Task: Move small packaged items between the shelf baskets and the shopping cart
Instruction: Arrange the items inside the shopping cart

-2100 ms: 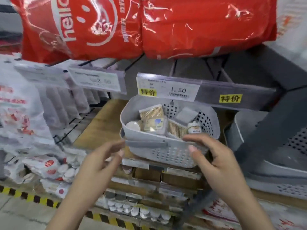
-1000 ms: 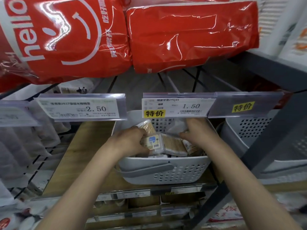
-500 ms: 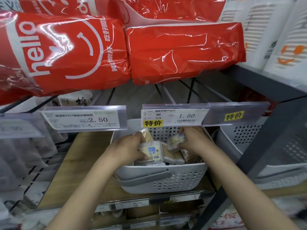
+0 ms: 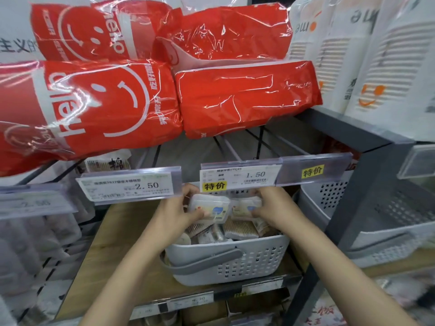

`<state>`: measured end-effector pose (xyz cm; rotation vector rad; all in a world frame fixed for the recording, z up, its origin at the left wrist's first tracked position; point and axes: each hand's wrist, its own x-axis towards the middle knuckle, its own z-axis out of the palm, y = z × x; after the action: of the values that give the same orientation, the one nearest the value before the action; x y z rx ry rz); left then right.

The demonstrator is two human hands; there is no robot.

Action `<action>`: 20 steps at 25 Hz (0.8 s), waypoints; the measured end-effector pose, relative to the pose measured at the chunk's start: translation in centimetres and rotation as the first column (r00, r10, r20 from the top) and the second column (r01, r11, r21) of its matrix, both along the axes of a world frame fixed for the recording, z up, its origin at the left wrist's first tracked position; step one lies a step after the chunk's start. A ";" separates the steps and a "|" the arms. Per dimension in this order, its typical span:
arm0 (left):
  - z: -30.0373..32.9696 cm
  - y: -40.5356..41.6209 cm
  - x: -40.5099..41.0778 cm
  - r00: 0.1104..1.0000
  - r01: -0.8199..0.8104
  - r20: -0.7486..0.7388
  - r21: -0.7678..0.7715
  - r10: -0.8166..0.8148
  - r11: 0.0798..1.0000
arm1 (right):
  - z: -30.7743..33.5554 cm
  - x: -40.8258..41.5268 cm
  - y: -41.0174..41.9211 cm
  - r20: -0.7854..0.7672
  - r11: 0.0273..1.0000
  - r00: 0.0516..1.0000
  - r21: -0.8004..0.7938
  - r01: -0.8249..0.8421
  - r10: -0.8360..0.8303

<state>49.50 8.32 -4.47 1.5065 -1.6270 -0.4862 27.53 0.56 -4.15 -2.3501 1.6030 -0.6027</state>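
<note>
On the far left hang blurred white packs (image 4: 35,231), with red bags (image 4: 94,109) on the shelf above and a 2.50 price tag (image 4: 128,186) in front. The left hand (image 4: 175,214) reaches in over the grey basket (image 4: 226,260) on the wooden shelf (image 4: 117,243), wrist roughly level and forearm rising from the lower left; its fingers curl over the top and its thumb lies across the front of a clear box (image 4: 209,208), which is raised just above the packs left in the basket. That box looks light and stiff, a thin plastic shell that probably flexes if squeezed and is likely slick, so holding it across its short sides near one end, as now, seems sound. Just beside it, the right hand (image 4: 270,208) comes in from the lower right under the 1.50 tag (image 4: 240,177), fingers wrapped round a small pack (image 4: 247,207); blur hides what it is, though it seems as light as the box and perhaps softer. Both items sit side by side, nearly touching, over the back of the basket. Below them lie swab packs (image 4: 240,229), loose and easy to snag on the way out. Further right stands a second basket (image 4: 353,208). The cart is not in view.
</note>
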 end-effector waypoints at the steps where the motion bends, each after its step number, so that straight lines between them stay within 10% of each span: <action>1: 0.3 0.7 -0.2 0.999 0.008 -0.049 -0.046 -0.010 0.999 | 0.5 -0.2 1.0 0.071 1.000 0.997 -0.024 0.003 -0.001; 11: 2.3 8.1 -8.6 0.919 0.260 -0.179 -0.392 -0.351 0.882 | 2.6 -9.4 16.1 0.729 0.987 0.682 -0.140 0.079 0.049; 20: 2.3 7.8 -28.9 0.659 0.516 -0.525 -0.206 -0.539 0.831 | 1.6 -27.5 22.0 0.876 0.919 0.416 0.072 0.387 -0.244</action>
<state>20.64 16.08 -2.12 0.7021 -1.5402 -1.1060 0.07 22.56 -2.51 -1.2710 1.4395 -1.7156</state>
